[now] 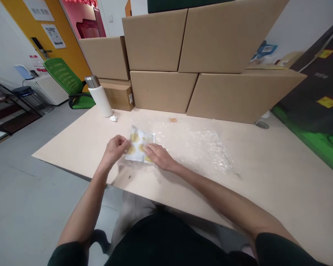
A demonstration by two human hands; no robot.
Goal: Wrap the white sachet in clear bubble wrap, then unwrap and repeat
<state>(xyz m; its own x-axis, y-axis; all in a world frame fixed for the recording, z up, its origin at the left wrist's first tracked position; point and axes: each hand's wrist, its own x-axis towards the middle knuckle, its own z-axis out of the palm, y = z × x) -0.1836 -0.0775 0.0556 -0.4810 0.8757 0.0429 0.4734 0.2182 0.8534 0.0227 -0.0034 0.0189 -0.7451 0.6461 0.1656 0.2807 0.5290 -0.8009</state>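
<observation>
A flat white packet (pixel 138 137) with yellow round shapes lies on a crinkled sheet of clear bubble wrap (pixel 194 142). At the packet's left edge, my left hand (pixel 115 149) is closed in a pinch on what looks like the end of the wrap; its fingertips partly hide what is between them. My right hand (pixel 159 156) lies flat over the packet's right side, fingers stretched out and touching it. The wrap spreads across the table to the right of both hands.
Large cardboard boxes (pixel 163 90) stand stacked along the table's (pixel 80 144) back edge. A white bottle (pixel 100 98) with a metal cap is at back left, beside a crumpled white scrap (pixel 113 118). A small orange bundle (pixel 172 120) lies behind the wrap.
</observation>
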